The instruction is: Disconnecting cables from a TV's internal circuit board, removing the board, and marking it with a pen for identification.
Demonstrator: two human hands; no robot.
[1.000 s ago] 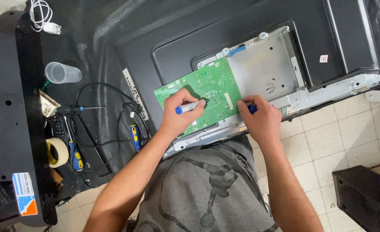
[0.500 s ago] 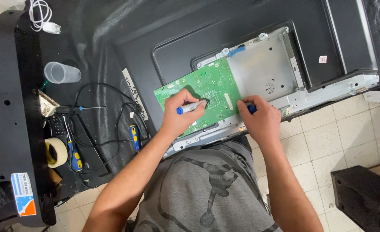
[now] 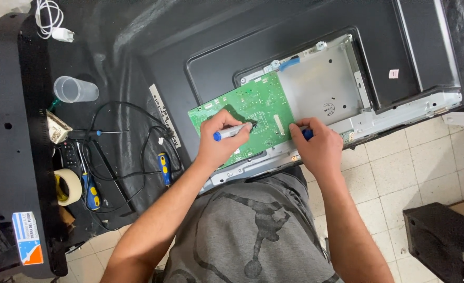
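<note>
- Left hand (image 3: pixel 219 141) is gripping a blue-capped marker (image 3: pixel 233 131), its tip resting on the green circuit board (image 3: pixel 253 112).
- Right hand (image 3: pixel 318 147) is closing over a blue tool (image 3: pixel 307 134), mostly hidden.
- The board's lower edge is lying hidden behind both hands.

The floor (image 3: pixel 431 167) is laid with pale square tiles, off-white with dark grout lines, and shows below and to the right of the fingers. A black box-like cabinet (image 3: pixel 441 241) stands on the tiles, well to the lower right of the fingers. The work surface is covered by a wrinkled black sheet (image 3: pixel 116 47) that spreads above and to the left of the fingers. Light is even and soft, giving dull sheen on the sheet's folds.
</note>
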